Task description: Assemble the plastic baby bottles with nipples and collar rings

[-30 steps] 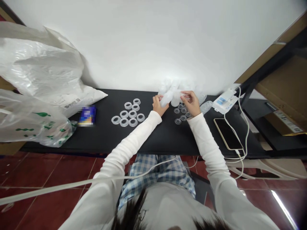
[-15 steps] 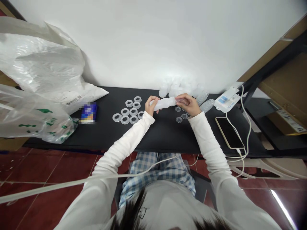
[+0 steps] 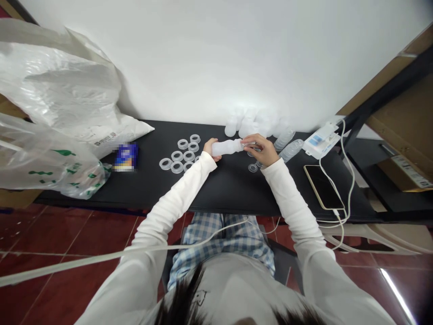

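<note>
My left hand (image 3: 211, 149) grips the base of a white plastic bottle (image 3: 227, 146) that lies sideways above the black table (image 3: 142, 187). At the bottle's mouth, my right hand (image 3: 262, 148) pinches a small clear cap (image 3: 249, 144). Several clear plastic rings (image 3: 181, 155) lie in a group just left of my left hand. A few small clear caps (image 3: 252, 167) rest on the table under my right hand. More white bottles (image 3: 244, 125) stand against the wall behind both hands.
Two clear ribbed bottles (image 3: 288, 145) lie to the right of my hands. Further right are a phone (image 3: 321, 186) on a white cable and a white box (image 3: 321, 140). Large plastic bags (image 3: 57, 117) and a blue packet (image 3: 124, 156) fill the table's left end.
I have lifted one bottle away from the group at the wall and turned it sideways. My right hand has brought a clear cap to its mouth.
</note>
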